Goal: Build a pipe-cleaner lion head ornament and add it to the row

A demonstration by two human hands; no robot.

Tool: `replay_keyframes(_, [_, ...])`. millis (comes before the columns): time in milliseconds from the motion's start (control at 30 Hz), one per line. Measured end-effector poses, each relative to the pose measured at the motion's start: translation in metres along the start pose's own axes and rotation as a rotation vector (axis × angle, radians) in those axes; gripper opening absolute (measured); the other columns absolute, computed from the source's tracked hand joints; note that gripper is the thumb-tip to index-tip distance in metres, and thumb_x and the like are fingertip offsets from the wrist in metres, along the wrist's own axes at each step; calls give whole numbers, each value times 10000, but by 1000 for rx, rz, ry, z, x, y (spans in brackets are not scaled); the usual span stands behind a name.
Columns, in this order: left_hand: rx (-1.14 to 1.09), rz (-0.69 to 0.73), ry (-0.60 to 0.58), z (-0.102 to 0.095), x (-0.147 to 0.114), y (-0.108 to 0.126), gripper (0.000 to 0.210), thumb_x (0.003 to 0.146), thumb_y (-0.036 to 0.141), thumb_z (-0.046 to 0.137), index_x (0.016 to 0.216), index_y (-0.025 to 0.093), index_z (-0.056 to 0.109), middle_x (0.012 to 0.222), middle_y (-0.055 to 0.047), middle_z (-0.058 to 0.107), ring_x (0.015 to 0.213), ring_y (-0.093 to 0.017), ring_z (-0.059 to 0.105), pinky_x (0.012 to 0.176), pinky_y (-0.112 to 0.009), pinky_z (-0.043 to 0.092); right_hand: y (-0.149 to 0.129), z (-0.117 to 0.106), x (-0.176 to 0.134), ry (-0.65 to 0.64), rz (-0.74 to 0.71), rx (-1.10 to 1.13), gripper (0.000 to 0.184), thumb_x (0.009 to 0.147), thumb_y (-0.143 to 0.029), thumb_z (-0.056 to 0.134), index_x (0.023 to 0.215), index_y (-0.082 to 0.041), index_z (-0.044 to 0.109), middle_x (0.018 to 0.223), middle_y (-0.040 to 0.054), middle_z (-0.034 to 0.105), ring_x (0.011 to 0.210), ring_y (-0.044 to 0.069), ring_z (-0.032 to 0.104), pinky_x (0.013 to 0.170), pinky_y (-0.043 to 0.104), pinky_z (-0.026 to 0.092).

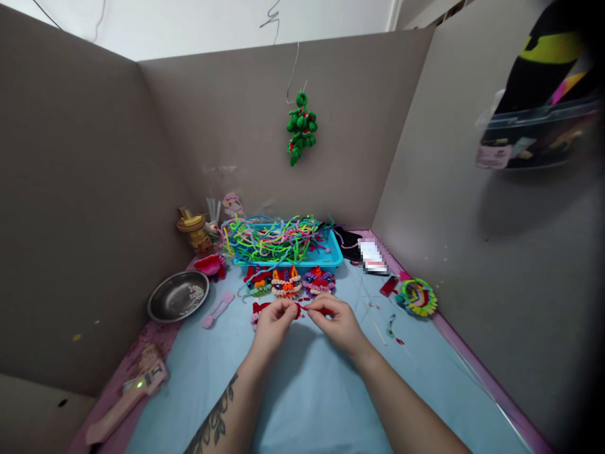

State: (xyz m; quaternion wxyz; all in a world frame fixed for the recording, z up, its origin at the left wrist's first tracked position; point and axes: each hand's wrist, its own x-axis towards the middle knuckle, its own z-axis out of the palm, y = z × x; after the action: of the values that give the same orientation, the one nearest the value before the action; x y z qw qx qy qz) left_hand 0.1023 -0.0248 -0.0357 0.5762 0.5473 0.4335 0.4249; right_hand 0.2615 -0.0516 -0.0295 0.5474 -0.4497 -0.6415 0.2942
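My left hand [275, 325] is closed in a pinch on one part of a red pipe cleaner [303, 308]. Facing it, my right hand [339, 323] pinches the same red strand, a short stretch of which shows between the fingertips. Partly hidden behind my left hand lies a red and pink fuzzy piece [259, 310]. Just beyond the hands sit three pipe-cleaner faces: a green and red one [258, 282], an orange and white one [286, 283] and a purple and red one [319, 281]. Small red scraps lie near the fingertips.
A blue tray [333, 257] heaped with colourful pipe cleaners [274, 239] stands at the back. To the left are a metal bowl [163, 301], a pink double-ended item [218, 310] and a pink glue gun [127, 403]. A fuzzy multicoloured ring [418, 297] lies right. Grey panels enclose the table.
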Motion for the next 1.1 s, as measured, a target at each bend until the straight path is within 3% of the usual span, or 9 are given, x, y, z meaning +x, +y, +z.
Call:
replay_keyframes(233, [-145, -34, 16, 2, 0, -2, 335, 702, 458, 634, 682, 143, 523, 527, 72, 401, 418, -35, 261, 418, -188, 169, 4, 4, -3, 4, -113, -25, 122, 794, -199, 580, 802, -198, 702, 734, 44, 624, 700, 154, 578, 610, 266, 463])
replay_keyframes(433, [-319, -91, 46, 9, -2, 0, 321, 662, 397, 691, 697, 143, 497, 536, 83, 372, 416, -21, 232, 398, -173, 146, 8, 11, -8, 40, -277, -161, 186, 817, -160, 544, 919, -213, 690, 760, 44, 605, 719, 148, 581, 650, 272, 481])
replay_keyframes(567, [-356, -89, 49, 12, -3, 0, 318, 668, 393, 690, 721, 149, 492, 531, 90, 357, 421, -25, 229, 389, -164, 158, 8, 13, -10, 35, -313, -245, 207, 819, -141, 530, 941, -220, 678, 779, 46, 608, 751, 155, 577, 679, 279, 485])
replay_keyframes(933, [-269, -24, 57, 10, -1, -13, 354, 709, 429, 647, 922, 164, 549, 608, 60, 473, 456, -46, 370, 423, -167, 273, 7, 22, -15, 38, -260, -274, 146, 813, -158, 524, 906, -190, 632, 788, 58, 586, 761, 173, 556, 688, 306, 474])
replay_keyframes(1100, [-185, 28, 94, 11, 0, -11, 318, 687, 426, 665, 832, 161, 568, 628, 47, 513, 484, -62, 418, 430, -175, 329, 3, 26, -15, 93, -169, -194, 80, 805, -175, 543, 799, -186, 622, 755, 45, 596, 724, 163, 558, 664, 285, 466])
